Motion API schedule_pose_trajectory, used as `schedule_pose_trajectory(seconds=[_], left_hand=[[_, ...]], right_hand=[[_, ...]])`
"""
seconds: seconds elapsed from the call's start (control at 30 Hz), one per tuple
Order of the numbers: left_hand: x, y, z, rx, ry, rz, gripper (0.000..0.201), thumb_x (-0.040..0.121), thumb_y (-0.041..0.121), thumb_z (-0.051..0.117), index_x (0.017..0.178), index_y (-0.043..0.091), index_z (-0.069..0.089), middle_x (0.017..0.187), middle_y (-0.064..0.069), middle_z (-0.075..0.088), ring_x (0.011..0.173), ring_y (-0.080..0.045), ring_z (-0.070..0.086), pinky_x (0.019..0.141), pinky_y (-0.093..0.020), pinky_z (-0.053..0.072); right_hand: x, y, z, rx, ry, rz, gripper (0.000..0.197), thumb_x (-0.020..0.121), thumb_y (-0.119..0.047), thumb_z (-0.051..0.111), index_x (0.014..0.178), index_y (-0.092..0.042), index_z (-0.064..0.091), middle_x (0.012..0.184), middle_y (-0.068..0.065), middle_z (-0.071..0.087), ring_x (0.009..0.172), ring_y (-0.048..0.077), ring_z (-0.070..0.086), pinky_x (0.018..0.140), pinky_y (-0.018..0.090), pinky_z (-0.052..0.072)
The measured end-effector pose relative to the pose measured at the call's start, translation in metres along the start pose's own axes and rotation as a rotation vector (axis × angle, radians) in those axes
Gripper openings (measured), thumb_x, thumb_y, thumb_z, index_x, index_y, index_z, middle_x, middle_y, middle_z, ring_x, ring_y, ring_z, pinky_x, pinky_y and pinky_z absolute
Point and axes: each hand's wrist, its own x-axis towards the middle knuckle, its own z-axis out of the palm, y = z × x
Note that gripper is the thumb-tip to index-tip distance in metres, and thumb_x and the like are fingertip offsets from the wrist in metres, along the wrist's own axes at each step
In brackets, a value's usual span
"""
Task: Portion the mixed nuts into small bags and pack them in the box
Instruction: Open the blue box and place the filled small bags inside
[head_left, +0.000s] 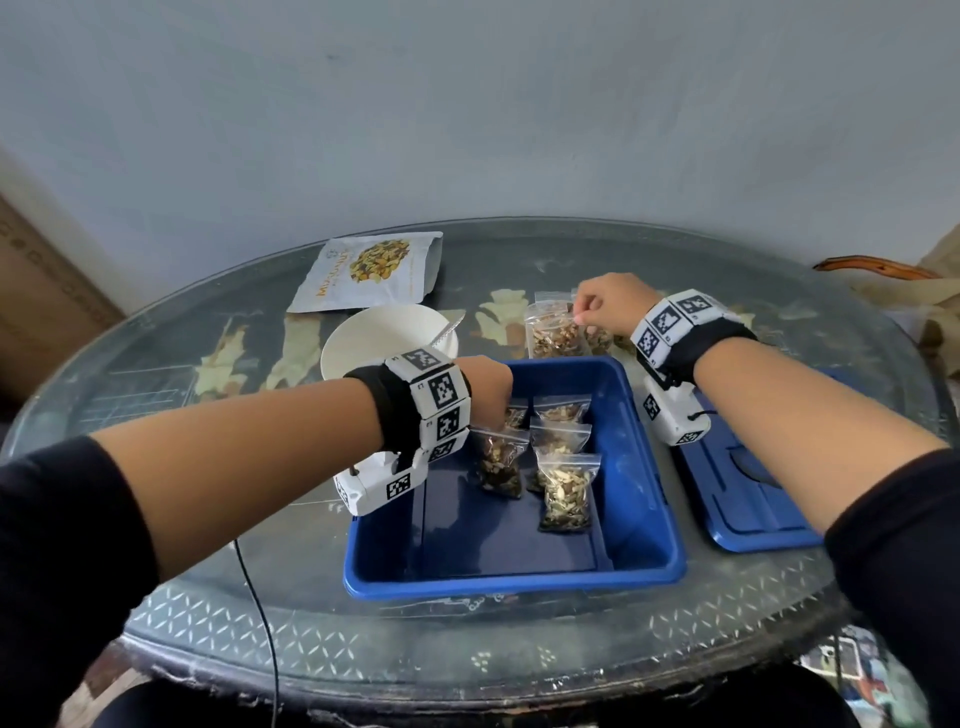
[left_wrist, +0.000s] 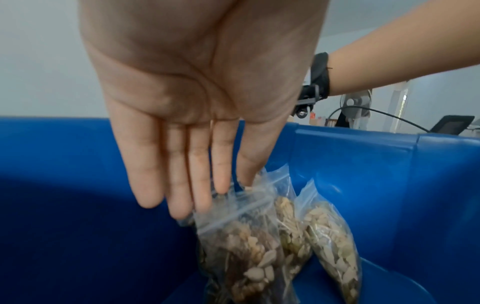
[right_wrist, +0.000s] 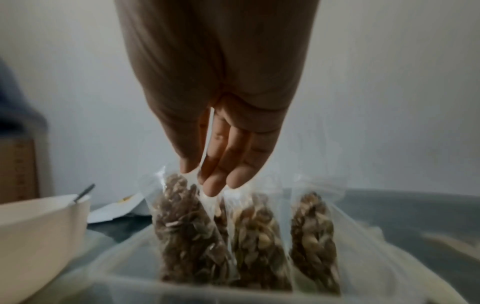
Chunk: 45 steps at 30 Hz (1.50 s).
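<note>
A blue box (head_left: 639, 519) sits mid-table with several small zip bags of nuts (head_left: 563, 491) inside. My left hand (head_left: 493, 410) is over its back left corner. There thumb and index finger (left_wrist: 221, 181) pinch the top of one nut bag (left_wrist: 241, 246), the other fingers straight. Two more bags (left_wrist: 330, 236) lean beside it. Behind the box, my right hand (head_left: 582, 312) pinches the top of another filled bag (head_left: 553, 335). In the right wrist view that bag (right_wrist: 182, 226) stands with two others in a clear container (right_wrist: 124, 273).
A white bowl (head_left: 384, 343) with a spoon (head_left: 448, 329) stands left of the bags behind the box. The mixed-nuts pouch (head_left: 363, 273) lies at the back. A blue lid (head_left: 748, 488) lies right of the box. A cable (head_left: 260, 597) crosses the round glass table (head_left: 467, 649).
</note>
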Motion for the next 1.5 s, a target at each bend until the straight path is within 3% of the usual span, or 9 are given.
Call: schedule_pose_trajectory(seconds=[0.13, 0.33, 0.47, 0.63, 0.73, 0.9, 1.07, 1.33, 1.5], left_hand=[[-0.016, -0.006, -0.012, -0.203, 0.146, 0.025, 0.029, 0.091, 0.024, 0.051, 0.104, 0.004, 0.067, 0.104, -0.009, 0.066, 0.094, -0.023, 0.060, 0.085, -0.029, 0.047], [-0.052, -0.007, -0.027, -0.632, 0.613, 0.056, 0.026, 0.092, 0.027, 0.054, 0.111, 0.011, 0.062, 0.102, -0.001, 0.063, 0.088, -0.013, 0.057, 0.077, -0.021, 0.044], [-0.075, -0.005, -0.028, -1.007, 0.851, 0.090, 0.034, 0.091, 0.026, 0.057, 0.121, 0.010, 0.055, 0.106, -0.001, 0.060, 0.093, -0.011, 0.057, 0.082, -0.023, 0.047], [-0.109, 0.007, -0.011, -1.342, 0.895, 0.153, 0.010, 0.092, 0.022, 0.056, 0.089, 0.021, 0.065, 0.092, -0.004, 0.067, 0.094, -0.025, 0.062, 0.087, -0.043, 0.052], [-0.122, 0.015, 0.006, -1.513, 0.892, 0.183, 0.014, 0.092, 0.022, 0.055, 0.095, 0.016, 0.067, 0.103, -0.011, 0.069, 0.102, -0.027, 0.063, 0.091, -0.048, 0.051], [-0.131, 0.027, 0.031, -1.655, 0.969, 0.266, 0.016, 0.086, 0.025, 0.057, 0.094, 0.016, 0.068, 0.092, -0.008, 0.069, 0.087, -0.023, 0.063, 0.080, -0.045, 0.049], [-0.133, 0.034, 0.043, -1.636, 1.038, 0.210, 0.016, 0.092, 0.013, 0.055, 0.090, 0.021, 0.069, 0.085, 0.001, 0.071, 0.084, -0.018, 0.063, 0.082, -0.045, 0.049], [-0.133, 0.038, 0.057, -1.535, 0.996, 0.213, 0.014, 0.090, 0.014, 0.058, 0.100, 0.013, 0.069, 0.099, -0.008, 0.070, 0.095, -0.018, 0.064, 0.089, -0.033, 0.050], [-0.135, 0.032, 0.055, -1.564, 1.091, 0.140, 0.012, 0.088, 0.013, 0.061, 0.083, 0.020, 0.069, 0.080, 0.005, 0.070, 0.080, -0.012, 0.063, 0.078, -0.031, 0.051]], right_hand=[[-0.020, -0.015, -0.030, 0.055, 0.115, -0.058, 0.010, 0.090, -0.011, 0.056, 0.093, -0.007, 0.064, 0.092, 0.003, 0.063, 0.075, 0.011, 0.053, 0.061, 0.013, 0.035], [-0.064, -0.053, -0.064, 0.263, 0.236, -0.179, 0.005, 0.090, -0.013, 0.058, 0.093, -0.012, 0.061, 0.089, 0.007, 0.067, 0.085, 0.019, 0.064, 0.080, 0.031, 0.051], [-0.100, -0.082, -0.065, 0.405, 0.239, -0.248, 0.002, 0.090, -0.012, 0.058, 0.091, -0.013, 0.059, 0.082, 0.002, 0.066, 0.080, 0.016, 0.067, 0.075, 0.027, 0.055], [-0.137, -0.107, -0.051, 0.601, 0.266, -0.290, 0.009, 0.089, -0.006, 0.058, 0.085, -0.014, 0.058, 0.076, 0.000, 0.064, 0.064, 0.002, 0.064, 0.062, 0.017, 0.053], [-0.155, -0.117, -0.039, 0.730, 0.310, -0.288, 0.006, 0.089, -0.004, 0.057, 0.088, -0.009, 0.060, 0.075, 0.004, 0.064, 0.063, 0.004, 0.062, 0.061, 0.017, 0.053], [-0.166, -0.130, -0.015, 0.891, 0.321, -0.241, 0.004, 0.089, -0.004, 0.059, 0.091, -0.006, 0.061, 0.075, 0.002, 0.062, 0.065, 0.010, 0.061, 0.062, 0.023, 0.055], [-0.168, -0.136, 0.001, 0.885, 0.325, -0.188, 0.001, 0.088, -0.009, 0.061, 0.088, -0.010, 0.062, 0.081, 0.008, 0.063, 0.071, 0.013, 0.060, 0.058, 0.019, 0.052], [-0.172, -0.140, 0.010, 0.748, 0.256, -0.180, 0.007, 0.086, -0.006, 0.063, 0.084, -0.012, 0.061, 0.076, 0.001, 0.061, 0.069, 0.009, 0.057, 0.067, 0.025, 0.052], [-0.180, -0.137, 0.014, 0.917, 0.321, -0.134, 0.007, 0.086, -0.005, 0.063, 0.083, -0.010, 0.065, 0.069, 0.004, 0.063, 0.058, 0.011, 0.061, 0.062, 0.024, 0.056]])
